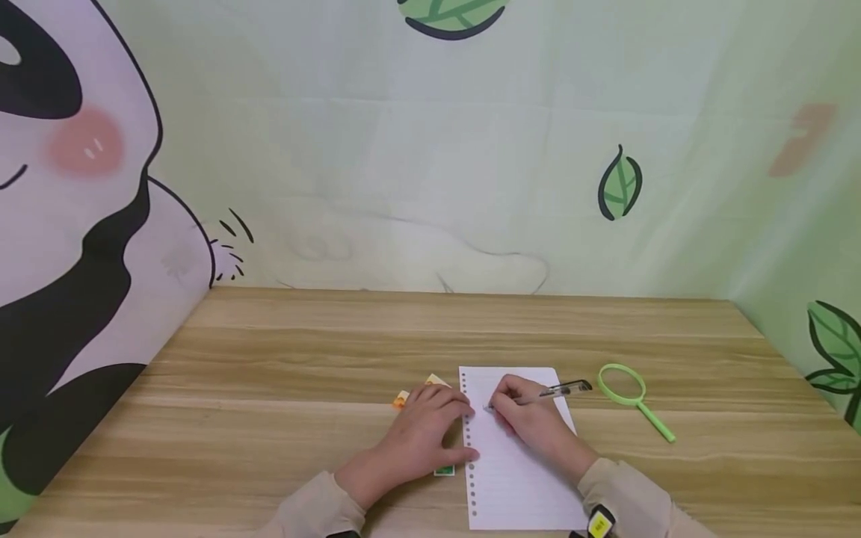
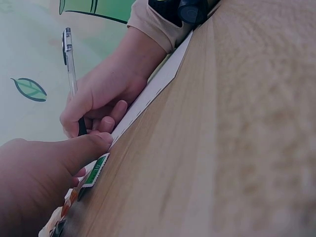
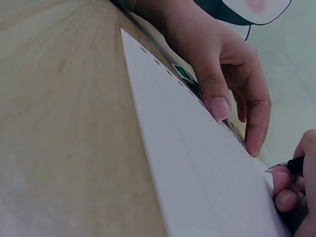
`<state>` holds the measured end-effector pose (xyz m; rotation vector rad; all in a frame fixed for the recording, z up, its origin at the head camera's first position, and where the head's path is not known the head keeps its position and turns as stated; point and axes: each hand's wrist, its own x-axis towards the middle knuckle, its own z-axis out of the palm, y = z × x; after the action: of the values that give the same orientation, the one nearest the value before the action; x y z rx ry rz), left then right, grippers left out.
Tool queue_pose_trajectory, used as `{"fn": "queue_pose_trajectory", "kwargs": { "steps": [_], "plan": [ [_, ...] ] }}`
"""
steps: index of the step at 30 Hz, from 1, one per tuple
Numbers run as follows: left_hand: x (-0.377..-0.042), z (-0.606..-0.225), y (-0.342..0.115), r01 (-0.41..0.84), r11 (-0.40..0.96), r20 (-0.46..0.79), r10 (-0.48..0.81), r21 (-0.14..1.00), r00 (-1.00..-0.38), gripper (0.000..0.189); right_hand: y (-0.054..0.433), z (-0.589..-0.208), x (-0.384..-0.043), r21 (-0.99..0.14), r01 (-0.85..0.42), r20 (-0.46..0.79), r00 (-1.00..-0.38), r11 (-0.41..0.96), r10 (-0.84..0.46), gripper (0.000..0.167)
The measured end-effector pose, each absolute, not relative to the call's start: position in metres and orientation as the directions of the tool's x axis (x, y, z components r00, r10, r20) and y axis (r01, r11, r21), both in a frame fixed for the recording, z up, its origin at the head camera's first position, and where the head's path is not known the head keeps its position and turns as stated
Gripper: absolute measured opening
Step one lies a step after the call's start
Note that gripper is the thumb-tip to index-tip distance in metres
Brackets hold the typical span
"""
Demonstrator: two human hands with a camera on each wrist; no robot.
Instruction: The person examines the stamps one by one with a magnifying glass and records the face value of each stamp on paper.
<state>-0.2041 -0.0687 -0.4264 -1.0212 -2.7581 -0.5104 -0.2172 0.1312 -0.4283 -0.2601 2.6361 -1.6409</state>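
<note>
A sheet of lined, hole-punched paper [image 1: 518, 478] lies on the wooden table. My right hand [image 1: 531, 415] pinches a clear pen with a black clip [image 1: 568, 388], its tip at the paper's upper left part. In the right wrist view the metal pen tip [image 3: 274, 168] shows close to the sheet. My left hand [image 1: 424, 433] rests along the punched edge, thumb and fingertips touching the paper. Partly hidden beneath that hand are small stamp-like pieces: a green one [image 1: 445, 471] near the thumb and orange-and-cream ones [image 1: 401, 399] past the fingers.
To the right of the paper lies a green magnifying glass [image 1: 654, 420]. The wooden table [image 1: 269, 448] meets a pale wall hanging [image 1: 370, 164] printed with leaves and a panda at its back and sides.
</note>
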Motion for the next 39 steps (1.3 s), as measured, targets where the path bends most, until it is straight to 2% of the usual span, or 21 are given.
{"fn": "queue_pose_trajectory", "kwargs": {
  "steps": [10, 24, 31, 39],
  "plan": [
    [-0.2048, -0.4254, -0.0687, 0.658, 0.709, 0.265, 0.604, 0.254, -0.752, 0.045, 0.1318, -0.4281, -0.2182, -0.913, -0.114, 0.060, -0.987, 0.392, -0.146, 0.011],
    [-0.2045, -0.4281, -0.0698, 0.662, 0.706, 0.271, 0.606, 0.251, -0.748, 0.044, 0.1301, -0.4295, -0.2174, -0.848, -0.144, 0.100, -0.988, 0.510, -0.113, 0.016],
    [-0.2051, -0.4272, -0.0695, 0.657, 0.707, 0.261, 0.603, 0.263, -0.754, 0.044, 0.1312, -0.4296, -0.2187, -0.871, -0.152, 0.104, -0.986, 0.467, -0.127, 0.014],
    [-0.2047, -0.4278, -0.0689, 0.659, 0.707, 0.265, 0.604, 0.256, -0.751, 0.044, 0.1336, -0.4286, -0.2164, -0.881, -0.102, 0.084, -0.995, 0.461, -0.059, 0.014]
  ]
}}
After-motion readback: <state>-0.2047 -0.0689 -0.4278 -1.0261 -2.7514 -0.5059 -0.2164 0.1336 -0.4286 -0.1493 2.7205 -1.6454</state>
